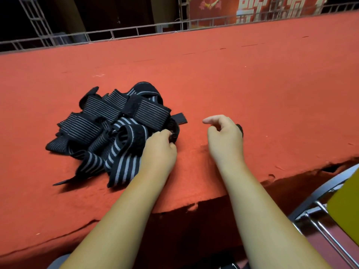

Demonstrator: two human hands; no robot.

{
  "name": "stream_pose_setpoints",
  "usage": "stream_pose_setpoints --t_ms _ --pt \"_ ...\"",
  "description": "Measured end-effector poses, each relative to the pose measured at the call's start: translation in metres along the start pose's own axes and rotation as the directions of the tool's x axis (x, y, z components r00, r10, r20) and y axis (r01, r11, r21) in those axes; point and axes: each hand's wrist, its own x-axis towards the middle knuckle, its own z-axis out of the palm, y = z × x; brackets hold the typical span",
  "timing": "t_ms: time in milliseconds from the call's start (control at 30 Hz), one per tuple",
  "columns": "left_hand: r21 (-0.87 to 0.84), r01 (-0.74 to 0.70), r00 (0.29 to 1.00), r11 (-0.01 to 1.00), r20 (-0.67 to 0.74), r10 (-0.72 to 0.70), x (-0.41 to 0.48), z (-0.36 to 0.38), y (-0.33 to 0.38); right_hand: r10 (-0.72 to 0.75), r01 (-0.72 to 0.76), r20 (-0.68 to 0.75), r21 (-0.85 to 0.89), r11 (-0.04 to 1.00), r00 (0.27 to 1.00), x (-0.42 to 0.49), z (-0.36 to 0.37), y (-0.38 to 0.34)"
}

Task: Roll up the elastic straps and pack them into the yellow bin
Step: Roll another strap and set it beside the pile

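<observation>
A tangled pile of black elastic straps (114, 129) with grey stripes lies on the red felt table (233, 84), left of centre. My left hand (160, 150) is at the pile's right edge and pinches the dark end of one strap (173, 135) between thumb and fingers. My right hand (225, 136) hovers to the right of the pile with its fingers curled and the thumb pointing left; a small black piece (240, 129) shows behind its fingers, and I cannot tell whether the hand holds it. A corner of the yellow bin (344, 206) shows at the lower right, below the table.
The table's front edge (194, 205) runs diagonally below my forearms. A metal chair frame (318, 220) stands at the lower right under the bin. Grey metal railing (136, 32) and a red banner (252, 8) line the far side.
</observation>
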Motion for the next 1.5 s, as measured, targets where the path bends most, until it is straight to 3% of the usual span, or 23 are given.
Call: stream_pose_setpoints --t_ms 67,200,400,600,733,967,1100,1200,1267,1300,1333,1400,1500 --pt "-0.087 -0.013 1.000 0.996 -0.014 0.012 -0.003 -0.006 -0.005 -0.043 0.040 0.137 0.026 0.999 0.990 -0.001 0.010 -0.002" --pt "-0.388 0.000 1.000 0.921 0.004 0.002 -0.010 -0.020 -0.008 -0.149 0.166 0.422 -0.003 0.986 0.895 -0.008 0.023 0.000" --pt "-0.747 0.036 0.998 0.664 0.061 0.014 -0.014 -0.044 -0.028 -0.303 0.309 0.545 0.083 0.947 0.782 -0.017 0.033 0.005" --pt "-0.796 0.088 0.990 0.599 0.135 0.035 -0.021 -0.059 -0.038 -0.330 0.319 0.488 0.107 0.942 0.808 -0.029 0.038 -0.005" --pt "-0.806 0.107 0.993 0.582 0.110 -0.030 -0.025 -0.068 -0.046 -0.238 0.217 0.491 0.100 0.971 0.838 -0.038 0.033 -0.020" --pt "-0.821 0.152 0.988 0.551 0.114 -0.102 -0.034 -0.079 -0.056 -0.252 0.211 0.543 0.137 0.968 0.801 -0.048 0.033 -0.032" --pt "-0.829 0.210 0.976 0.518 0.146 -0.161 -0.038 -0.082 -0.060 -0.161 0.074 0.692 0.154 0.985 0.704 -0.053 0.039 -0.034" --pt "-0.849 0.244 0.965 0.469 0.166 -0.201 -0.042 -0.087 -0.060 -0.133 0.002 0.828 0.157 0.988 0.545 -0.057 0.036 -0.039" --pt "-0.838 0.228 0.971 0.495 0.158 -0.180 -0.043 -0.090 -0.064 -0.090 -0.101 0.905 0.145 0.984 0.415 -0.057 0.035 -0.036" --pt "-0.833 0.218 0.974 0.509 0.155 -0.162 -0.044 -0.092 -0.066 -0.077 -0.153 0.918 0.147 0.977 0.389 -0.057 0.035 -0.036" --pt "-0.833 0.210 0.977 0.512 0.158 -0.144 -0.045 -0.094 -0.068 -0.068 -0.195 0.920 0.153 0.969 0.385 -0.058 0.034 -0.039" --pt "-0.842 0.209 0.977 0.498 0.166 -0.130 -0.044 -0.095 -0.071 -0.069 -0.229 0.891 0.189 0.955 0.449 -0.059 0.036 -0.039" --pt "-0.823 0.188 0.982 0.536 0.154 -0.109 -0.045 -0.094 -0.069 -0.120 -0.182 0.837 0.252 0.950 0.534 -0.057 0.035 -0.038"
